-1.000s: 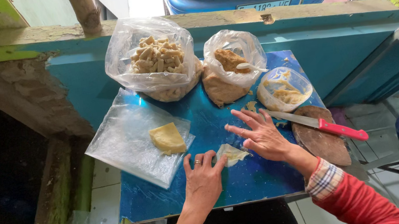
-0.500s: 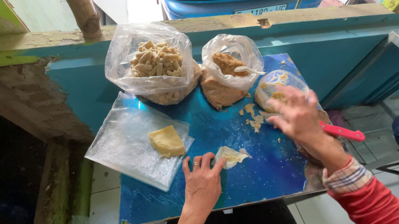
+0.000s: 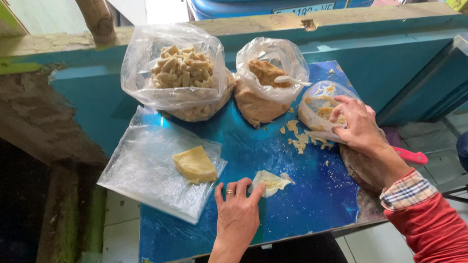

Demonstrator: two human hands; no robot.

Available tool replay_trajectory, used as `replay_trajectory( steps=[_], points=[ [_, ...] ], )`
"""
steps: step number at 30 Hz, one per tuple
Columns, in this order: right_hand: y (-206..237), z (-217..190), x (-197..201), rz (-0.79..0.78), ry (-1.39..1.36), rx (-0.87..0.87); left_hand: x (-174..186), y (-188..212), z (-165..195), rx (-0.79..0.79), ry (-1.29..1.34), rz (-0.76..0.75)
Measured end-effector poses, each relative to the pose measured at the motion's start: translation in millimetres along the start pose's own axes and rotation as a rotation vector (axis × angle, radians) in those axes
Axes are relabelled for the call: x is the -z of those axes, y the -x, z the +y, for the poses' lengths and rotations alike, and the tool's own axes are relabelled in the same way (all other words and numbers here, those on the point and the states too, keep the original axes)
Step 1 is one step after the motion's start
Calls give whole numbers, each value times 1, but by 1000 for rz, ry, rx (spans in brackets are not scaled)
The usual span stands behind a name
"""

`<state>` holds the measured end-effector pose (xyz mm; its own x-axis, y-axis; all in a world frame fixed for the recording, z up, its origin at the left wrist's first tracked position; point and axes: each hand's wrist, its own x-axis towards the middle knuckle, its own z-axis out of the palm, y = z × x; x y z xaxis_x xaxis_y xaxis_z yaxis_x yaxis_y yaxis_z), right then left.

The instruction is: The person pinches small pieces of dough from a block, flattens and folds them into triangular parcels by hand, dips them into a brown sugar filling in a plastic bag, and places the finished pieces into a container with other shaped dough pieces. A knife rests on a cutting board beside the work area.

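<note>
My left hand [image 3: 237, 212] lies flat on the blue tabletop [image 3: 293, 214], fingers spread, with its fingertips pinning a thin pale wrapper [image 3: 272, 182]. My right hand [image 3: 357, 125] curls over the rim of a small clear plastic bag of yellowish filling [image 3: 318, 107] at the right side of the table. Loose crumbs of filling [image 3: 298, 135] lie just left of that bag. A knife with a red handle [image 3: 412, 156] lies under my right wrist, on a round brown board [image 3: 362, 170]. A folded yellow triangle [image 3: 194, 165] rests on a clear plastic sheet [image 3: 149, 173].
Two larger plastic bags stand at the back: one of pale stick-shaped pieces [image 3: 181, 72], one of brown filling with a spoon [image 3: 268, 79]. A teal wall ledge [image 3: 389, 26] runs behind. The table's near edge is at my body; tiled floor lies on both sides.
My right hand has left the spot beside the wrapper and moved right and back onto the small bag, uncovering the crumbs. My left hand stays on the wrapper.
</note>
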<state>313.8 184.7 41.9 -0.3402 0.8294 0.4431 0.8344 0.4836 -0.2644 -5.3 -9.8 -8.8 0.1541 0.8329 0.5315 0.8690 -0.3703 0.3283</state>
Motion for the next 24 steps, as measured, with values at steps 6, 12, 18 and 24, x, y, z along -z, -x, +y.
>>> replay_trajectory(
  steps=[6,12,18,24],
  points=[
    [30,-104,-23,-62,50,485,0,-1,1,8,-10,-9],
    [46,-143,-28,-190,447,787,2,-1,3,18,-1,-12],
    [26,-115,-20,-329,36,535,2,-1,2,10,14,-2],
    [43,-130,-37,-282,19,573,2,-1,2,11,26,16]
  ],
)
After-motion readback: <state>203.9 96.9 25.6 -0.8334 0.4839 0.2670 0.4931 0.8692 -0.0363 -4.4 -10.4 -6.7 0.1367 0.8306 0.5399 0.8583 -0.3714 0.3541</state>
